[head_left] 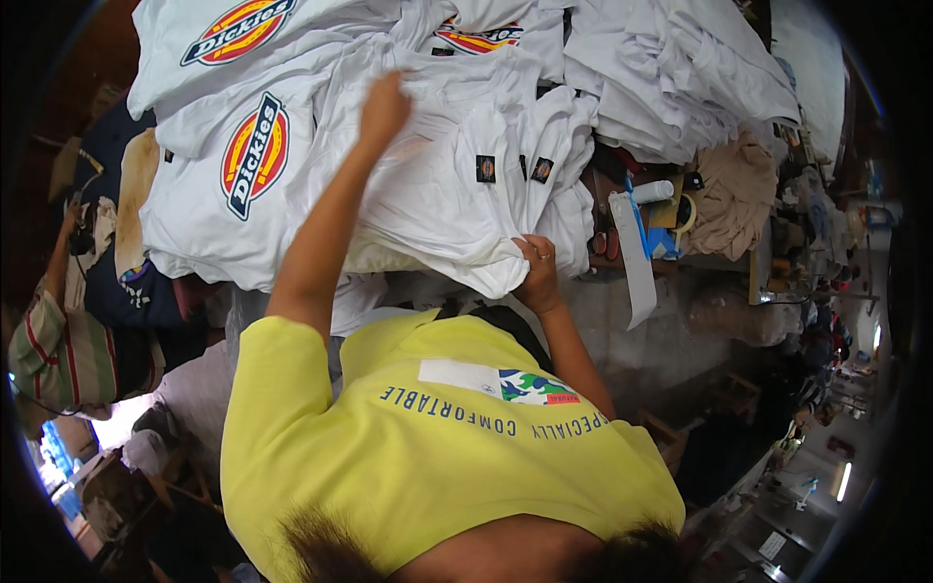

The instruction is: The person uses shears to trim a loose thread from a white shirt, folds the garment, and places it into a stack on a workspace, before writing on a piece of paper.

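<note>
A white T-shirt point(437, 185) is spread over the piled garments in front of me. My right hand point(537, 272) is closed on its near edge, where the cloth bunches, and a ring shows on one finger. My left hand point(387, 107) is over the far part of the cloth, its arm stretched forward. That hand is slightly blurred and its fingers are hidden from me, so whether they grip the fabric cannot be told. Beside it on the left lies a white T-shirt with a large red, yellow and blue printed emblem point(255, 155). Small dark labels point(485, 169) show on the cloth near my right hand.
More white shirts point(671, 78) are heaped at the far right. Beside them lie a white strip point(634, 262), scissors point(604, 243), a tape roll point(686, 214) and a beige cloth heap point(734, 194). At the left edge another person in a striped shirt point(68, 350) handles cloth.
</note>
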Available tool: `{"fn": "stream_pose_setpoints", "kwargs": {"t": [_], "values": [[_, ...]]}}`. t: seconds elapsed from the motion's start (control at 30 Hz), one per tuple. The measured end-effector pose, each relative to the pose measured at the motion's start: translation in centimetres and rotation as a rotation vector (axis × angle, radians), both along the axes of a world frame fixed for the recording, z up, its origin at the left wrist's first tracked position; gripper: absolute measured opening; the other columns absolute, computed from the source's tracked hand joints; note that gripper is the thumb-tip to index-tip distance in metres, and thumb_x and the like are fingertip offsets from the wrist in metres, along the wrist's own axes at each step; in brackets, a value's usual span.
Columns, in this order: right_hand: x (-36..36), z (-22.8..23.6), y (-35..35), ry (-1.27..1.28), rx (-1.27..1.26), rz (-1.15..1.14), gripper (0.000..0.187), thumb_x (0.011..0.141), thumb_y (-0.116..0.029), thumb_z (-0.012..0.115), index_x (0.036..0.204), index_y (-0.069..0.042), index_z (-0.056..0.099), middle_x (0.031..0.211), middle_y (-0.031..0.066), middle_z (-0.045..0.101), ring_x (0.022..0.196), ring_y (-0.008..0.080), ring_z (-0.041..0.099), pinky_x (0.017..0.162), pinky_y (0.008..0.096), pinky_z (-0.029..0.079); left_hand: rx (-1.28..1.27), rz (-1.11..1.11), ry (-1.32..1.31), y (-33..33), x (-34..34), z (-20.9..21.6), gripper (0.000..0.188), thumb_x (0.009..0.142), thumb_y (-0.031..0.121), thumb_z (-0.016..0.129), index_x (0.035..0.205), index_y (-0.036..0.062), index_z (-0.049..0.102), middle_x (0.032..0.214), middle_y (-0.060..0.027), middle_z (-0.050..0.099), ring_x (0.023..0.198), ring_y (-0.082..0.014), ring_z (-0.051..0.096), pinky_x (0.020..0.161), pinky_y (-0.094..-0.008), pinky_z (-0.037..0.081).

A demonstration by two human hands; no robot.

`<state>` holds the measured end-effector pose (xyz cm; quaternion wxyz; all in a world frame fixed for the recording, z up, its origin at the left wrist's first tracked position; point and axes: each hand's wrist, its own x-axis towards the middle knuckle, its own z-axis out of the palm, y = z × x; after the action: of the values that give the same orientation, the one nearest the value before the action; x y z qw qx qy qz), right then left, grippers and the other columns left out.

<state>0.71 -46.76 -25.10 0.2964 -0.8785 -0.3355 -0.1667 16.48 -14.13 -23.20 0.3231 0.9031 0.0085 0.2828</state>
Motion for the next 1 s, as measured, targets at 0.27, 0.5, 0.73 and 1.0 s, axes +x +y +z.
{"fn": "stream_pose_setpoints", "kwargs": {"t": [0.27,0.5,0.73,1.0], "values": [[-0.7,-3.0,-0.4,0.158,0.129,-0.076,0.06,0.064,-0.008,0.071,0.118,-0.003,0.046,0.113,0.0157,0.047,0.104,0.0336,0.048,0.089,0.0386,0.04,0.289,0.32,0.052,8.7,5.1,-1.2,0.048,0.072,0.018,0.066,0.115,0.0094,0.048,0.082,-0.0132,0.062,0.075,-0.0296,0.061,0.069,-0.0389,0.049],[-0.2,-2.6,0.0,0.138,0.111,-0.05,0.058,0.065,-0.01,0.071,0.117,-0.002,0.045,0.111,0.0165,0.048,0.104,0.0339,0.047,0.09,0.0383,0.04,-0.858,0.041,0.043,1.5,-3.1,0.1,0.063,0.069,0.002,0.068,0.125,0.005,0.038,0.093,-0.012,0.062,0.084,-0.0186,0.061,0.072,-0.0282,0.047],[0.2,-0.6,0.6,0.151,0.219,-0.009,0.059,0.065,-0.013,0.072,0.117,-0.001,0.045,0.109,0.017,0.051,0.099,0.0355,0.05,0.089,0.0387,0.041,-1.014,-0.309,0.352,-6.5,-12.3,5.2,0.059,0.068,-0.009,0.063,0.122,0.0058,0.044,0.102,-0.0089,0.059,0.088,-0.0167,0.059,0.074,-0.0264,0.047],[-0.1,0.0,-0.4,-0.035,0.034,0.128,0.067,0.063,-0.024,0.076,0.121,-0.009,0.045,0.119,0.0104,0.048,0.112,0.033,0.044,0.091,0.0401,0.041,-0.135,-0.981,0.424,-11.6,-18.2,7.9,0.072,0.065,-0.002,0.064,0.129,0.0234,0.043,0.109,-0.0124,0.048,0.093,-0.0298,0.054,0.076,-0.036,0.047]]}}
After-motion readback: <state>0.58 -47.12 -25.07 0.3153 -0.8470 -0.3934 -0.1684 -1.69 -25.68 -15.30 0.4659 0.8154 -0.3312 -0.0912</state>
